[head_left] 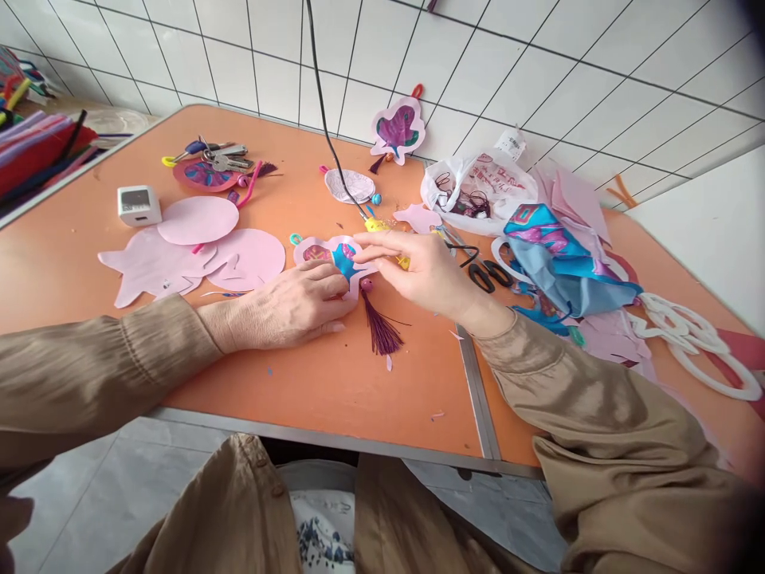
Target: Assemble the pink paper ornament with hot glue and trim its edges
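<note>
A pink-edged felt ornament [345, 261] with blue and purple patterned patches lies on the orange table. A teal loop sits at its upper left, and a pink bead with a dark purple tassel [383, 327] hangs from its lower right. My left hand [292, 307] is closed over the ornament's lower left edge, bent fingers pressing on it. From the right, my right hand [421, 267] reaches over with fingers stretched out and apart at the ornament's upper right. A yellow corded tool [376, 226] shows behind and between those fingers; its tip is hidden.
Pink cut-outs [191, 219], a white adapter [139, 206] and keys [224, 158] lie left. Behind are an oval ornament [350, 186] and another ornament [398, 127] against the tiled wall. Rightward are a plastic bag [502, 187], scissors [490, 277], blue fabric [555, 263] and white cord [687, 331].
</note>
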Demonstrator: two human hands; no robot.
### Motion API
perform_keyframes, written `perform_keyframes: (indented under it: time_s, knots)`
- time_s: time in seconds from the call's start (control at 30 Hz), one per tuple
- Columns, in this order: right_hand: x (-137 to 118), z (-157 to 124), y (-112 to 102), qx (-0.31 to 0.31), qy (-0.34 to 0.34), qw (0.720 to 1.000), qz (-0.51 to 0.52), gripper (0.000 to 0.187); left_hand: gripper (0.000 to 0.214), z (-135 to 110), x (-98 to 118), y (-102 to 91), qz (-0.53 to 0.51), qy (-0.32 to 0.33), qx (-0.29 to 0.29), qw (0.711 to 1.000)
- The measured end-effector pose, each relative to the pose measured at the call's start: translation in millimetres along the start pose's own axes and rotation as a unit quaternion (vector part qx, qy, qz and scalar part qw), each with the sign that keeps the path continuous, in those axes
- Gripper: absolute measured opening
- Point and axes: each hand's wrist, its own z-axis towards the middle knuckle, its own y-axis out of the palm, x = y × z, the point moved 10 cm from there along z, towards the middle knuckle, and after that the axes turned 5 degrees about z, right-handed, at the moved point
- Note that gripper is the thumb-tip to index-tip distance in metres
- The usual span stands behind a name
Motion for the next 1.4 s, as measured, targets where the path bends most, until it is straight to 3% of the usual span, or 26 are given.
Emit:
perform_keyframes:
  time_s: [0.1, 0.17, 0.27, 0.33, 0.43, 0.53, 0.7, 0.8, 0.97, 1.1, 1.23, 1.33, 1.4]
  knots:
    - [7.9, -1.0, 5.0, 0.000, 0.015, 1.000, 0.009, 0.040, 0.036, 0.8, -0.1, -6.7, -0.009, 0.008, 0.026, 1.000]
    - [11.3, -1.8, 6.4, 0.006, 0.013, 1.000, 0.007, 0.041, 0.036, -0.2, -8.5, -12.0, -0.004, -0.024, 0.043, 0.999]
    - [15.1, -2.9, 1.4, 0.046, 0.003, 0.999, -0.018, 0.047, 0.036, -9.5, -44.0, -13.4, 0.040, -0.177, 0.027, 0.983]
    - [17.3, -3.4, 1.7, 0.056, -0.002, 0.997, -0.047, 0.050, 0.034, -22.6, -71.3, -10.2, 0.077, -0.296, -0.014, 0.952]
    - [19.4, -4.1, 8.9, 0.041, -0.006, 0.996, -0.074, 0.051, 0.040, -37.9, -95.1, 0.6, 0.064, -0.395, -0.080, 0.913]
    - [21.4, -5.2, 13.5, 0.035, 0.001, 0.998, -0.046, 0.051, 0.045, -41.8, -100.6, 13.4, -0.015, -0.423, -0.113, 0.899]
    - [26.9, -6.2, 16.3, 0.035, 0.023, 0.998, 0.043, 0.055, 0.050, -41.2, -99.7, 15.0, -0.085, -0.423, -0.083, 0.898]
    - [34.7, -6.7, 20.4, 0.028, 0.056, 0.993, 0.105, 0.054, 0.049, -46.5, -104.5, 14.5, -0.142, -0.451, -0.055, 0.879]
    - [52.2, -9.4, 21.6, 0.051, 0.152, 0.963, 0.218, 0.056, 0.043, -54.2, -114.5, 11.1, -0.281, -0.492, 0.048, 0.823]
    - [49.2, -7.8, 21.2, 0.050, 0.187, 0.942, 0.274, 0.062, 0.046, -57.6, -116.1, 9.1, -0.410, -0.504, 0.136, 0.748]
    - [35.8, -5.3, 19.9, 0.041, 0.193, 0.937, 0.287, 0.027, 0.054, -59.6, -114.3, 3.5, -0.491, -0.503, 0.214, 0.678]
    - [33.9, -7.8, 14.3, 0.078, 0.215, 0.918, 0.325, 0.020, 0.055, -55.7, -108.2, 12.8, -0.588, -0.480, 0.220, 0.613]
    - [35.8, -10.6, 9.0, 0.116, 0.228, 0.899, 0.355, 0.024, 0.058, -49.4, -100.5, 23.0, -0.648, -0.452, 0.182, 0.585]
